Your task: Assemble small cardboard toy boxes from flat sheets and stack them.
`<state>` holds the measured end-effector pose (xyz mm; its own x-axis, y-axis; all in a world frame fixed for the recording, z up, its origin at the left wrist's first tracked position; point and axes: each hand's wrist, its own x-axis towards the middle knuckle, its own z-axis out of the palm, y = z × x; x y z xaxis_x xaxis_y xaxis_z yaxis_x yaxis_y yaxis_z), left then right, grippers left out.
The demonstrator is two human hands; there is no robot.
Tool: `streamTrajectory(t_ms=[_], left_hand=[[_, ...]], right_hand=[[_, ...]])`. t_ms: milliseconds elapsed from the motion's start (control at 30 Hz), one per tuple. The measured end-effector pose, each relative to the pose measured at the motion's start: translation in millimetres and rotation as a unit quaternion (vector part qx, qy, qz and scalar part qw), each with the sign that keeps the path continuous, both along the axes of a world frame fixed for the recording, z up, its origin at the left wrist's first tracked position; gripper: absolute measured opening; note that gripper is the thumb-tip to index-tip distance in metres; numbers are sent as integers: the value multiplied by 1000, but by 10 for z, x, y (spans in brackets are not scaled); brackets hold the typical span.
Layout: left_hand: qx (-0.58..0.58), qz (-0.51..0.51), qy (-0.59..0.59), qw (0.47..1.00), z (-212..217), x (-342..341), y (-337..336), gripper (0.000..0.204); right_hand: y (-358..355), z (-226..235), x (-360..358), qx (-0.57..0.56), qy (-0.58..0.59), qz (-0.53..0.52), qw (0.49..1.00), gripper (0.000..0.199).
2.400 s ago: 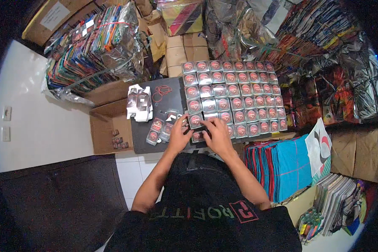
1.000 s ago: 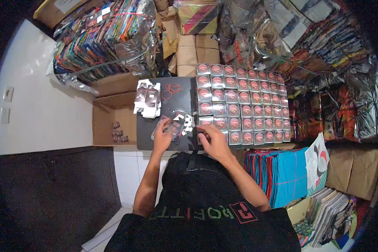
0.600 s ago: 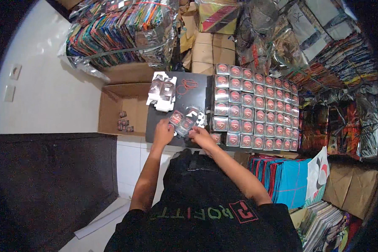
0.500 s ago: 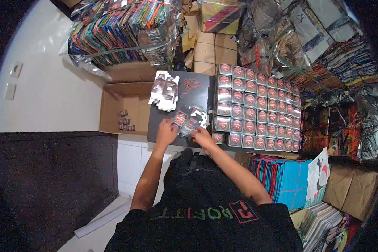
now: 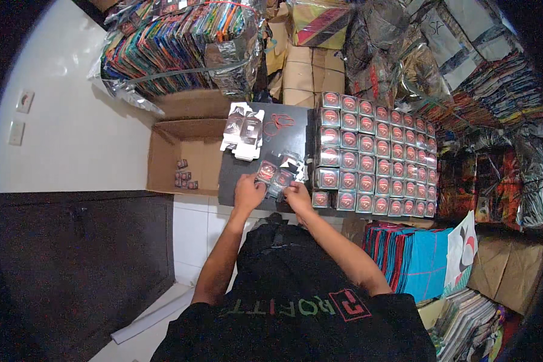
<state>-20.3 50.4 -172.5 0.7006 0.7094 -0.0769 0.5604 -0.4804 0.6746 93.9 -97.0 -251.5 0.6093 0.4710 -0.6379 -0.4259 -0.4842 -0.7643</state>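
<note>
At the near edge of a dark tabletop [image 5: 289,143], both my hands are on small clear plastic packs. My left hand [image 5: 249,192] is closed at the lower left edge of a clear pack with a red printed face [image 5: 266,171]. My right hand [image 5: 298,198] pinches the right edge of a second clear pack [image 5: 282,179], darker with a small red mark, which lies against the first. White and black cut-out pieces [image 5: 294,166] lie just beyond them. The undersides of the packs and some fingertips are hidden.
Right of my hands stand rows of clear boxes with round red labels [image 5: 367,143]. Flat black-and-white cartons [image 5: 244,134] and red rubber bands [image 5: 279,122] lie farther back. An open cardboard box [image 5: 163,151] at left holds several small packs [image 5: 186,176]. Wrapped stacks [image 5: 169,51] surround the table.
The whole view has shifted slightly, so the table appears farther right. Both hands keep their hold, and the two packs sit a little closer together between them.
</note>
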Motion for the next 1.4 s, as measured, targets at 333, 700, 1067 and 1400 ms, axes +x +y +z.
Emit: streamTrajectory(t_ms=[333, 700, 1067, 1400], left_hand=[[-50, 32, 31, 998, -105, -5, 5, 35], [-51, 54, 40, 996, -43, -35, -71, 48], [-373, 55, -185, 907, 334, -195, -162, 68], [-524, -6, -333, 784, 1006, 172, -224, 71]], right_hand=[[38, 442, -10, -24, -92, 24, 995, 49], [27, 475, -47, 56, -253, 26, 965, 37], [-61, 1338, -49, 257, -126, 34, 958, 17], [-332, 2328, 221, 273, -292, 205, 893, 29]])
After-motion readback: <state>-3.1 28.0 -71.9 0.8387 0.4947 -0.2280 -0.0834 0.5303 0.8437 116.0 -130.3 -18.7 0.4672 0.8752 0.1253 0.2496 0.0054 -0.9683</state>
